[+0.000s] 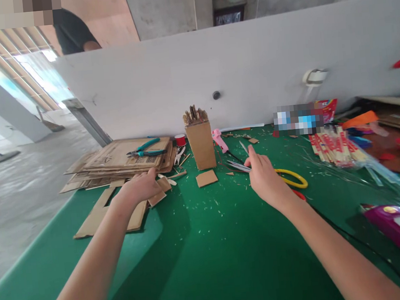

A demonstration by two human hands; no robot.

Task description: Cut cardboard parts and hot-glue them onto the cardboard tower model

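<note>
My left hand (pixel 140 189) is low over small cardboard pieces (pixel 158 199) at the left, its fingers stretched out and partly hidden. Beneath it lies a flat cardboard sheet with a cut-out (pixel 94 217). My right hand (pixel 263 176) is closed around a thin grey blade-like tool (pixel 243 147), its lower part hidden by the fingers. Metal blades (pixel 237 166) show left of this hand, and a yellow handle loop (pixel 295 179) behind it. Between the hands stands a tall cardboard box (pixel 201 145) with ragged strips at its top. A small cardboard rectangle (pixel 206 178) lies before it.
Teal-handled pliers (pixel 147 150) rest on stacked cardboard (pixel 99 161). A pink glue gun (pixel 219 141) and red spool (pixel 180 140) stand near the white partition (pixel 165 78). Right are packaged sticks (pixel 336 147) and a purple tool (pixel 398 228). Scraps dot the green table (pixel 210 270). A person (pixel 72 32) is behind.
</note>
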